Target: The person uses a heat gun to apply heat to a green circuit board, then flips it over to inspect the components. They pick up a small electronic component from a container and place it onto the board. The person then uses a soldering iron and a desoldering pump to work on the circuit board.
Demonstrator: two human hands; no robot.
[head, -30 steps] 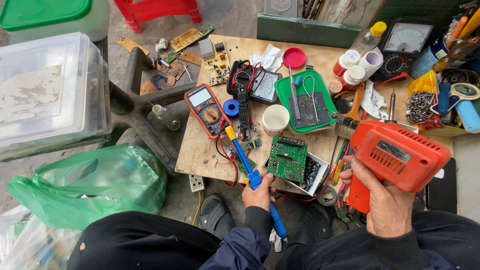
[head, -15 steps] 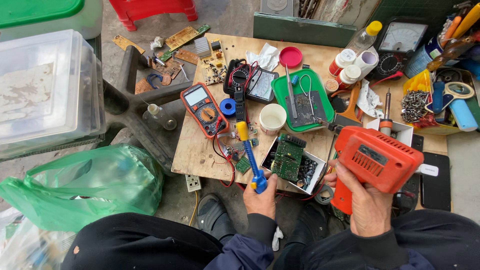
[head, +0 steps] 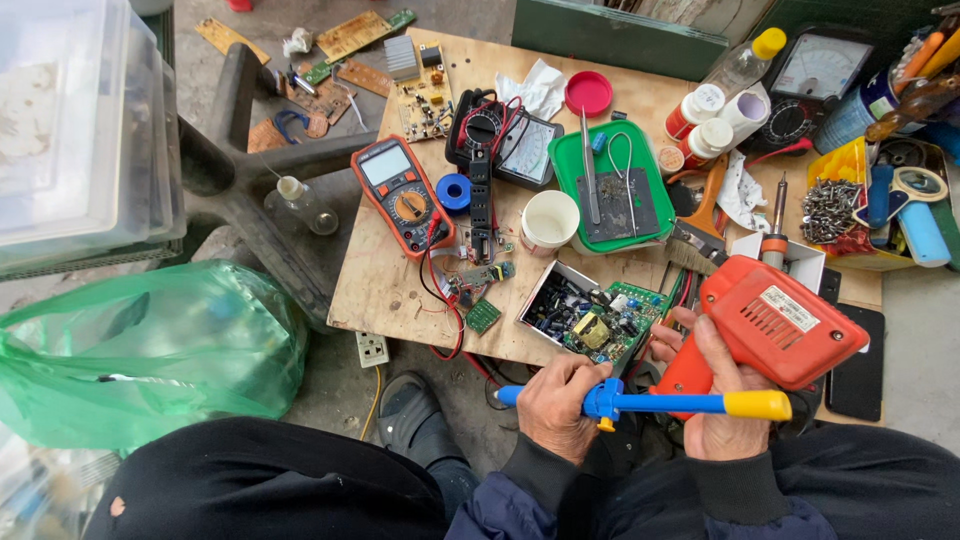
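I count one orange plastic drill [head: 775, 325], one blue-and-yellow desoldering pump [head: 650, 402], two multimeters on my counter [head: 385, 290], one green plastic tray [head: 570, 190], one white paper cup [head: 550, 218], and three white-capped small bottles [head: 712, 120].

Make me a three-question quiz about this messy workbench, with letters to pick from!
1. Where is the white cup?
A. left of the green tray
B. on the floor
C. in the green bag

2. What colour is the solder gun?
A. purple
B. orange-red
C. white

3. What does the left hand hold?
A. nothing
B. the meter
C. the blue tool

Answers: 1 A, it stands at the tray's left edge. 2 B, its body is orange-red in the right hand. 3 C, fingers wrap the tool.
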